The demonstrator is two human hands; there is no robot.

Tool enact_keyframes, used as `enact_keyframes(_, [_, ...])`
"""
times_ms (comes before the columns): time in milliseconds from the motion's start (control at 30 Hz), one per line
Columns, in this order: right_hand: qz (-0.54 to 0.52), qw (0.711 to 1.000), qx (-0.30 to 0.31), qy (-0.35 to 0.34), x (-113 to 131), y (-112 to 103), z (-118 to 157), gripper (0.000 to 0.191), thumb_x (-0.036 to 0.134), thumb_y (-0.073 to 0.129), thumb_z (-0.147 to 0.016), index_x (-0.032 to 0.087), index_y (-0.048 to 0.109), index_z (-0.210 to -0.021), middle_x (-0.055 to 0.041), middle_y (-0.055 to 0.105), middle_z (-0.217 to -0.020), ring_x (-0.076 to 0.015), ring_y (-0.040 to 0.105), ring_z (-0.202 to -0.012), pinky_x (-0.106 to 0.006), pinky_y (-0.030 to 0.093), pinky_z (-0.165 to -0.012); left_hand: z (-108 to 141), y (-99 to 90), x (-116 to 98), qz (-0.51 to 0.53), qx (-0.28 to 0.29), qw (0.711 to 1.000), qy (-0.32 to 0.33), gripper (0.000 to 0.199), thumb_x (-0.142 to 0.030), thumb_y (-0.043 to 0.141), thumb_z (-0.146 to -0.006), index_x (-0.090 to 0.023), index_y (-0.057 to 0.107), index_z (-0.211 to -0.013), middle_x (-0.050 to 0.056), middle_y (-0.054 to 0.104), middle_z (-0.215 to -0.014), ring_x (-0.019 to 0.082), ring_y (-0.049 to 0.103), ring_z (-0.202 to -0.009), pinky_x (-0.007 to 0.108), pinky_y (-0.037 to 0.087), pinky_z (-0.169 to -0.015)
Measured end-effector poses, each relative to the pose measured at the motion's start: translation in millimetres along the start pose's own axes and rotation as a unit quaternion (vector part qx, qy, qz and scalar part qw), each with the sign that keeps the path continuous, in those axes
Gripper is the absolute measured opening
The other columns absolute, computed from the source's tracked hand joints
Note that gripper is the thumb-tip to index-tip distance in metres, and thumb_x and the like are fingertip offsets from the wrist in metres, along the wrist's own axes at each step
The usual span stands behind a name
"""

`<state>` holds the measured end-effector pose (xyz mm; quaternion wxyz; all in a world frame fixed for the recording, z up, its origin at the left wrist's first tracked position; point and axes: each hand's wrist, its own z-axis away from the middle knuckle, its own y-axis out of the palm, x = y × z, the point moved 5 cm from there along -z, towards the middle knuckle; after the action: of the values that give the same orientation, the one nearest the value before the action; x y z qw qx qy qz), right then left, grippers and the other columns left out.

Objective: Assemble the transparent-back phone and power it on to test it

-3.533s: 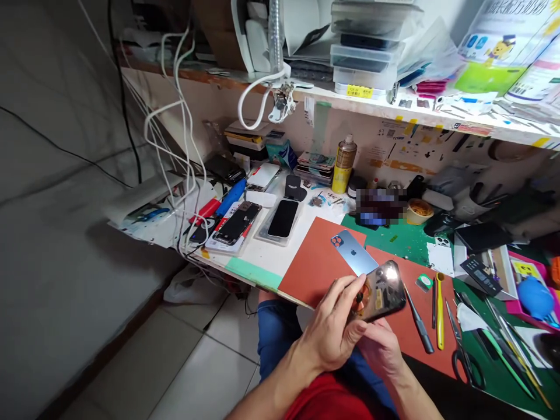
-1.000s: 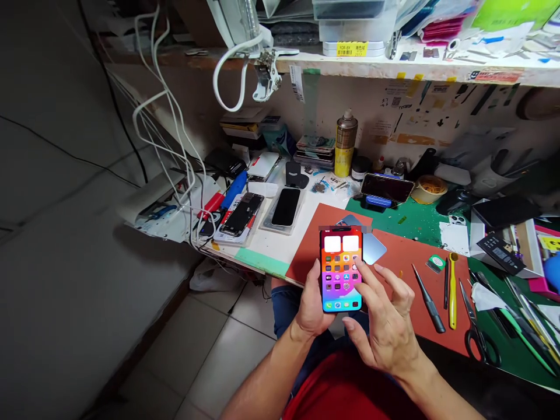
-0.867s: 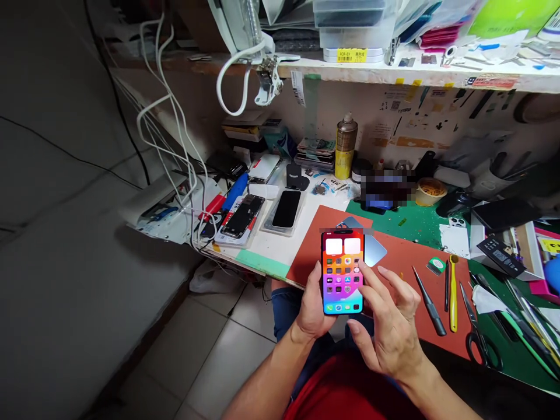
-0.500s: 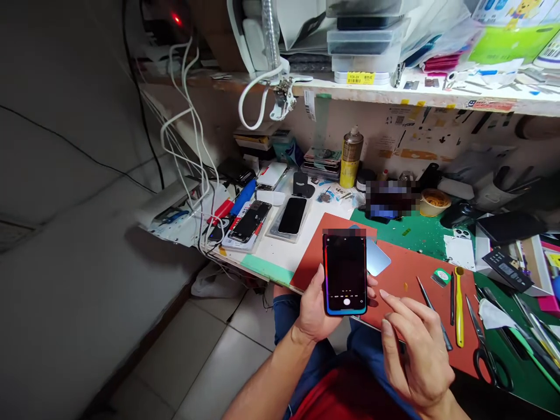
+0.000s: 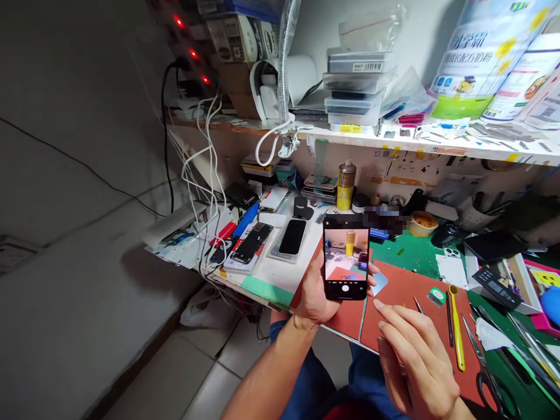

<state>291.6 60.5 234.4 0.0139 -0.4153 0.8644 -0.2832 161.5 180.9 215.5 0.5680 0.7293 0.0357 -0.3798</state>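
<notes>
My left hand (image 5: 317, 294) is wrapped round a smartphone (image 5: 345, 258), held upright above the front of the bench with its screen toward me. A camera app fills the screen, and its live picture shows the yellow spray can and part of the bench. To the right, my right hand (image 5: 415, 353) hovers close to the phone without touching it. Its fingers are apart and loosely bent, with nothing in them. Behind the phone lies a red-brown mat (image 5: 394, 315), with a light-blue flat panel (image 5: 378, 284) partly hidden by my left fingers.
Left of the mat lie a dark-screened phone (image 5: 293, 237) and a phone screen part (image 5: 252, 242). A spray can (image 5: 345, 186) stands at the back. On the right are a yellow-handled tool (image 5: 457, 332) and scissors (image 5: 483, 361). A loaded shelf (image 5: 363, 139) overhangs the bench.
The phone's screen has gone from a black camera view to a live picture. My head view has tilted up, showing more of the shelf. Both hands keep nearly the same pose.
</notes>
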Motion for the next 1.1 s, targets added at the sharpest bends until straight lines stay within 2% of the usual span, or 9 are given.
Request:
enact_keyframes(133, [0.015, 0.999, -0.014, -0.024, 2.5, -3.1, -8.6, 0.031, -0.003, 0.066, -0.087, 0.003, 0.071, -0.116, -0.0252, 0.077, -0.12, -0.0328, 0.07, -0.115, -0.047, 0.06, -0.087, -5.0, 9.4, -6.4, -0.004, 0.021, 1.0, 0.004, 0.07, -0.07, 0.056, -0.094, -0.007, 0.073, -0.117, 0.023, 0.079, -0.109, 0.037, 0.076, -0.099, 0.048, 0.06, -0.087])
enact_keyframes(233, [0.03, 0.999, 0.001, -0.044, 5.1, -0.9, -17.9, 0.027, -0.002, 0.063, -0.089, 0.002, 0.071, -0.115, -0.0263, 0.077, -0.12, -0.0334, 0.067, -0.122, -0.048, 0.057, -0.092, -4.8, 12.5, -6.1, -0.002, 0.017, 1.0, 0.001, 0.069, -0.069, 0.06, -0.092, -0.007, 0.074, -0.118, 0.023, 0.079, -0.112, 0.041, 0.075, -0.109, 0.052, 0.058, -0.094])
enact_keyframes(400, [0.053, 0.996, 0.024, -0.066, 3.7, 8.7, -44.9, 0.03, 0.003, 0.06, -0.094, 0.001, 0.067, -0.123, -0.0274, 0.072, -0.132, -0.0383, 0.056, -0.141, -0.054, 0.049, -0.105, -2.9, 10.2, -2.6, 0.031, -0.049, 0.998, 0.017, 0.063, -0.061, 0.07, -0.088, -0.009, 0.073, -0.124, 0.02, 0.078, -0.121, 0.04, 0.07, -0.123, 0.048, 0.054, -0.105])
enact_keyframes(567, [0.087, 0.994, 0.023, -0.057, 1.0, 12.7, -64.7, 0.031, 0.006, 0.056, -0.097, 0.001, 0.063, -0.127, -0.0284, 0.068, -0.139, -0.0401, 0.052, -0.146, -0.058, 0.044, -0.112, -5.9, 13.1, 1.8, 0.063, -0.077, 0.995, 0.011, 0.058, -0.054, 0.077, -0.084, -0.01, 0.074, -0.122, 0.018, 0.077, -0.125, 0.038, 0.069, -0.126, 0.045, 0.051, -0.11])
enact_keyframes(700, [0.112, 0.993, -0.002, -0.047, 3.4, 6.1, -61.6, 0.028, 0.009, 0.058, -0.098, 0.004, 0.063, -0.125, -0.0269, 0.071, -0.134, -0.0393, 0.055, -0.143, -0.058, 0.044, -0.111, -13.1, 15.4, 9.8, 0.07, -0.082, 0.994, 0.0, 0.052, -0.055, 0.075, -0.086, -0.011, 0.076, -0.115, 0.017, 0.079, -0.119, 0.037, 0.07, -0.125, 0.045, 0.051, -0.11])
enact_keyframes(833, [0.171, 0.984, -0.034, -0.019, 1.3, -2.7, -53.8, 0.023, 0.02, 0.06, -0.1, 0.008, 0.065, -0.12, -0.0242, 0.072, -0.134, -0.0354, 0.058, -0.137, -0.053, 0.042, -0.106, -20.3, 17.1, 19.1, 0.07, -0.084, 0.994, 0.007, 0.047, -0.052, 0.075, -0.089, -0.015, 0.076, -0.119, 0.012, 0.081, -0.114, 0.034, 0.074, -0.118, 0.045, 0.053, -0.108])
enact_keyframes(967, [0.231, 0.973, -0.011, 0.013, -5.5, -6.4, -51.1, 0.028, 0.028, 0.059, -0.102, 0.011, 0.066, -0.123, -0.0194, 0.068, -0.143, -0.0373, 0.052, -0.136, -0.052, 0.037, -0.103, -24.2, 19.7, 23.7, 0.075, -0.086, 0.993, 0.017, 0.045, -0.048, 0.073, -0.091, -0.018, 0.075, -0.124, 0.009, 0.081, -0.117, 0.031, 0.074, -0.117, 0.043, 0.053, -0.109])
enact_keyframes(1033, [0.225, 0.974, -0.002, 0.014, -5.3, -8.1, -50.1, 0.028, 0.026, 0.058, -0.102, 0.01, 0.066, -0.124, -0.0196, 0.068, -0.144, -0.038, 0.053, -0.135, -0.052, 0.038, -0.101, -25.3, 22.2, 23.8, 0.076, -0.078, 0.994, 0.02, 0.045, -0.047, 0.073, -0.091, -0.018, 0.075, -0.125, 0.01, 0.081, -0.117, 0.032, 0.074, -0.118, 0.044, 0.053, -0.109])
enact_keyframes(1100, [0.213, 0.977, -0.019, 0.002, -1.6, -11.5, -48.4, 0.024, 0.025, 0.059, -0.101, 0.01, 0.067, -0.119, -0.0206, 0.069, -0.141, -0.037, 0.056, -0.131, -0.051, 0.04, -0.099, -25.7, 26.9, 24.3, 0.075, -0.057, 0.996, 0.006, 0.051, -0.052, 0.073, -0.089, -0.016, 0.074, -0.125, 0.012, 0.08, -0.118, 0.035, 0.073, -0.119, 0.047, 0.053, -0.108])
